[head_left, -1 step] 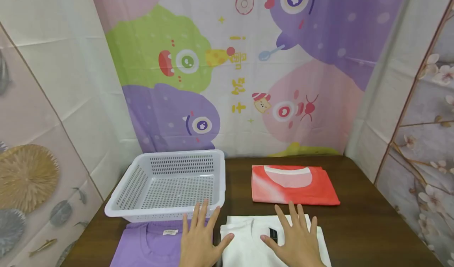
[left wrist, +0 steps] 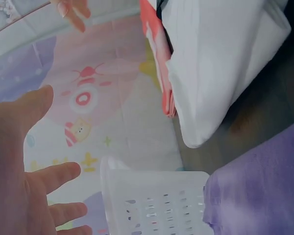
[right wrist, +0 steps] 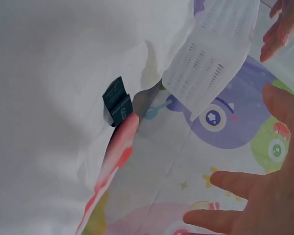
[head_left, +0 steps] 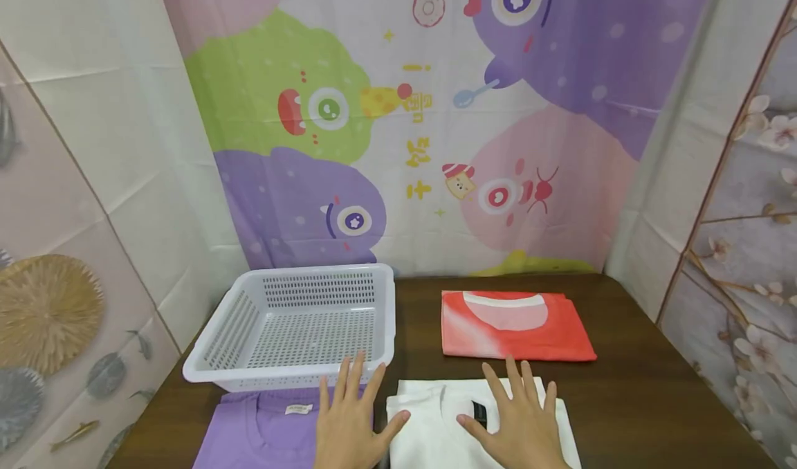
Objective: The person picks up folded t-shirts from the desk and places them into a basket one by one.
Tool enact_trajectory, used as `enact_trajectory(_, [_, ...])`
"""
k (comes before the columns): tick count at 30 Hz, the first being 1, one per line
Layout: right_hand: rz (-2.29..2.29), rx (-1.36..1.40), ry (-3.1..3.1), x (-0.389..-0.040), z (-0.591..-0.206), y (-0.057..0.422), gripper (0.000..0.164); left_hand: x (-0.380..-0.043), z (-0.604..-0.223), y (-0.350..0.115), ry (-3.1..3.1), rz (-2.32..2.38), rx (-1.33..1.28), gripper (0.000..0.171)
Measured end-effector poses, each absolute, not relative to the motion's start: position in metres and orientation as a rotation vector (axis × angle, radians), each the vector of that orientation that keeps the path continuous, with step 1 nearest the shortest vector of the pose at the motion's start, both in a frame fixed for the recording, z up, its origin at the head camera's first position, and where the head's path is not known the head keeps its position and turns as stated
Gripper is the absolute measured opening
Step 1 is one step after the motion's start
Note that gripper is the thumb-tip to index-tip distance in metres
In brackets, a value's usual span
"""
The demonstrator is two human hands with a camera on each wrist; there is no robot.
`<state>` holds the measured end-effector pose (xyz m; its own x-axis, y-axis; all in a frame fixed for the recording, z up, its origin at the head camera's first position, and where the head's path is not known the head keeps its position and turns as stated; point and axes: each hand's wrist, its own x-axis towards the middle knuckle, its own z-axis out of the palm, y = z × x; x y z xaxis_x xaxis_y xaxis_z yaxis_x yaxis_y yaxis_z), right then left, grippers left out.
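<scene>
My left hand [head_left: 351, 420] is spread over the gap between a folded purple shirt [head_left: 274, 438] and a folded white shirt [head_left: 420, 431]. My right hand [head_left: 523, 420] is held, fingers apart, over the white shirt's right half, beside its black neck label [head_left: 479, 412]. Both hands hold nothing. In the left wrist view the left hand [left wrist: 19, 147] appears raised off the cloth. The right wrist view likewise shows a gap between the right hand [right wrist: 272, 196] and the white shirt [right wrist: 54, 107]. Behind the white shirt lies a folded red shirt [head_left: 566, 330] with a pink and white print.
A white perforated plastic basket [head_left: 292, 375] with nothing in it stands at the back left, just behind the purple shirt. The dark wooden table [head_left: 647, 400] ends at a cartoon-printed curtain [head_left: 423, 241]. Patterned cloths hang on both sides.
</scene>
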<state>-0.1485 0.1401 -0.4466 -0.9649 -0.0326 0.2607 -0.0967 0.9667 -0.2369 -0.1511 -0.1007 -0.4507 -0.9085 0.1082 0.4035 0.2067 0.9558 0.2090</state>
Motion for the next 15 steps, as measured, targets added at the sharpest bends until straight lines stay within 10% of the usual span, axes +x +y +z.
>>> enact_trajectory(15, [0.533,-0.005,-2.81,-0.151,-0.443,0.159,0.045,-0.145,-0.448,-0.101,-2.655,-0.524,-0.363,0.034])
